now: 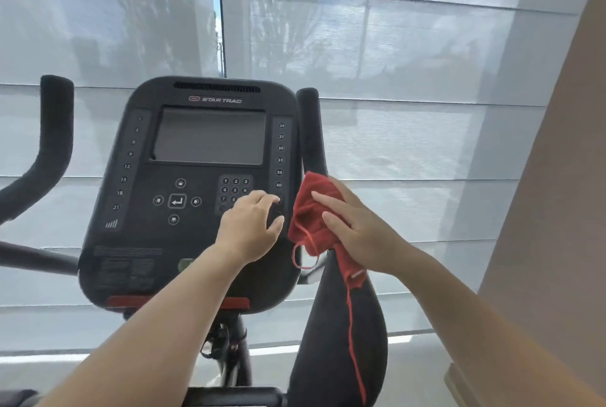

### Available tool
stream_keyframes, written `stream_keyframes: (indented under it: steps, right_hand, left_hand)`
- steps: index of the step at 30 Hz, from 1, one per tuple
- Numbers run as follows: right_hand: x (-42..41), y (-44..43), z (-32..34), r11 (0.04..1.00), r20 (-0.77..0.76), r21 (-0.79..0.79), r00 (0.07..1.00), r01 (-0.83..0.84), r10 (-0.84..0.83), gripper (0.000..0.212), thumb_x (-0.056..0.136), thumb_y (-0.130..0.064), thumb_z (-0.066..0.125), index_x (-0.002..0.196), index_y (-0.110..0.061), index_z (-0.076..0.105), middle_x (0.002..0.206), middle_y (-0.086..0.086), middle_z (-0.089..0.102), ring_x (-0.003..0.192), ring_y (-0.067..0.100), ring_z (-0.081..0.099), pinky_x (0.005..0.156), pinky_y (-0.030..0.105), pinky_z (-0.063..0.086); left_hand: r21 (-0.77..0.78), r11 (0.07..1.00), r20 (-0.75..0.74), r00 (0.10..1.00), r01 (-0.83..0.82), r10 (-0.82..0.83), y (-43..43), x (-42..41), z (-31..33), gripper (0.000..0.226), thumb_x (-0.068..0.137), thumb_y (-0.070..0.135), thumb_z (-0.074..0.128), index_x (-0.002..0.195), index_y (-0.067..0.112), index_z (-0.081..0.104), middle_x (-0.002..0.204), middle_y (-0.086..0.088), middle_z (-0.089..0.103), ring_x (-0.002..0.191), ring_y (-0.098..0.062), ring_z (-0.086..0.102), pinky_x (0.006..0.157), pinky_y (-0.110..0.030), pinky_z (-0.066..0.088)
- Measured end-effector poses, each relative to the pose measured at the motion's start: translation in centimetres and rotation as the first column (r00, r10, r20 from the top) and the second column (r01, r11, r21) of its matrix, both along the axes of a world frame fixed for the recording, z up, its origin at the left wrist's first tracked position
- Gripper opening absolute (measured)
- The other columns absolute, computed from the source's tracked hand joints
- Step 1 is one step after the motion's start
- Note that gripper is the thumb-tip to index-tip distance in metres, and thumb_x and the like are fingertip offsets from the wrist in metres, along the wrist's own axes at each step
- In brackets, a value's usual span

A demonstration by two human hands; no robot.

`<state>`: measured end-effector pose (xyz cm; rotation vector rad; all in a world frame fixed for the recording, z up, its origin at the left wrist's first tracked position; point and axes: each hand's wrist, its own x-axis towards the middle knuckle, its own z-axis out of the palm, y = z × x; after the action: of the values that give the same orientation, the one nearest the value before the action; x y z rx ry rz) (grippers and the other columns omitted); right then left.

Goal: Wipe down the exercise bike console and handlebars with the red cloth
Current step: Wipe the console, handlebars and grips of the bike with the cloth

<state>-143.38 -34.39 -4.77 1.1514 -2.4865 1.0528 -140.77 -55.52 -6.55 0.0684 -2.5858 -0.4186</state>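
Right hand [357,233] fingers pressing frayed red cloth [314,226] against padded handlebar [311,131], left hand [252,226] fingers spread on glossy console [147,226]

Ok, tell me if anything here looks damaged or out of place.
The red cloth is fraying: a loose thread loops out below it and a long strand dangles down past the right handlebar. The console looks intact, its screen dark.
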Motion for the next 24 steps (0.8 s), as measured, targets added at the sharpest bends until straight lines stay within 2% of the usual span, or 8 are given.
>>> stream_keyframes:
  steps: [2,4,7,11,16,19,21,24]
  right_hand:
    - [-0.2,0.0,0.0,1.000,0.000,0.001,1.000,-0.001,0.001,0.042,0.097,-0.034,0.039,0.139,-0.035,0.038,0.149,-0.028,0.009,0.129,-0.017,0.012,0.097,-0.003,0.006]
    - [-0.8,-0.8,0.6,1.000,0.003,-0.007,1.000,0.016,-0.016,0.042,0.098,-0.028,0.040,0.140,-0.029,0.038,0.153,-0.020,0.009,0.134,-0.009,0.014,0.103,0.003,0.008]
    - [-1.3,-1.9,1.5,0.999,-0.007,-0.026,0.999,0.047,-0.048,0.041,0.098,-0.023,0.040,0.139,-0.025,0.041,0.155,-0.015,0.012,0.139,0.000,0.016,0.113,0.019,0.013]
    - [-0.7,-1.3,1.2,0.999,0.027,-0.027,0.999,0.020,-0.020,0.039,0.098,-0.025,0.040,0.136,-0.028,0.045,0.153,-0.019,0.018,0.137,-0.002,0.021,0.112,0.019,0.015]
    - [2.0,-0.2,0.7,0.999,-0.033,0.052,0.999,0.001,0.001,0.034,0.096,-0.029,0.042,0.128,-0.030,0.053,0.144,-0.024,0.030,0.131,-0.003,0.028,0.110,0.025,0.025]
    - [3.5,0.0,0.4,1.000,-0.114,0.027,0.993,0.004,-0.001,0.028,0.095,-0.023,0.046,0.118,-0.028,0.060,0.134,-0.020,0.044,0.127,-0.003,0.034,0.109,0.022,0.024]
    - [4.1,0.3,0.5,1.000,-0.100,0.000,0.995,-0.004,0.004,0.025,0.094,-0.022,0.049,0.114,-0.029,0.062,0.129,-0.019,0.049,0.120,-0.002,0.041,0.106,0.023,0.031]
    - [4.4,0.7,0.6,0.990,0.052,-0.132,0.997,-0.048,0.056,0.022,0.093,-0.018,0.053,0.107,-0.029,0.066,0.118,-0.022,0.052,0.092,-0.003,0.057,0.080,0.024,0.051]
  left_hand:
    - [-0.029,1.000,0.045,0.999,-0.004,0.005,-1.4,-0.5,-1.1,0.047,0.092,0.039,0.046,0.137,0.024,0.042,0.146,0.004,0.037,0.136,-0.017,0.029,0.108,-0.048,0.031]
    - [0.007,0.999,0.085,0.996,-0.042,0.041,-2.8,-0.9,-1.7,0.051,0.093,0.040,0.044,0.141,0.024,0.036,0.151,0.003,0.030,0.140,-0.017,0.021,0.110,-0.052,0.027]
    - [0.024,0.997,0.256,0.964,-0.078,0.070,-3.5,-1.2,-2.6,0.058,0.095,0.045,0.039,0.147,0.027,0.021,0.158,0.005,0.010,0.145,-0.020,0.005,0.113,-0.054,0.019]
    - [0.007,0.999,0.369,0.929,-0.040,0.034,-3.5,-1.3,-3.5,0.064,0.094,0.049,0.037,0.148,0.032,0.006,0.157,0.006,-0.014,0.145,-0.023,-0.009,0.115,-0.052,0.014]
    - [-0.013,1.000,0.378,0.925,-0.027,0.030,-3.9,-1.4,-3.7,0.065,0.094,0.050,0.036,0.148,0.034,0.005,0.157,0.007,-0.016,0.144,-0.023,-0.010,0.115,-0.052,0.014]
    - [-0.011,1.000,0.383,0.923,-0.019,0.022,-4.2,-1.2,-3.7,0.065,0.094,0.050,0.037,0.148,0.033,0.006,0.157,0.006,-0.014,0.145,-0.022,-0.009,0.115,-0.051,0.014]
    - [-0.002,1.000,0.383,0.924,-0.015,0.014,-4.2,-1.0,-3.7,0.064,0.094,0.050,0.037,0.148,0.033,0.006,0.158,0.006,-0.012,0.145,-0.022,-0.008,0.116,-0.050,0.014]
    - [0.001,1.000,0.383,0.924,-0.009,0.008,-4.3,-0.6,-3.6,0.064,0.094,0.049,0.037,0.148,0.032,0.007,0.158,0.007,-0.009,0.145,-0.021,-0.006,0.116,-0.049,0.014]
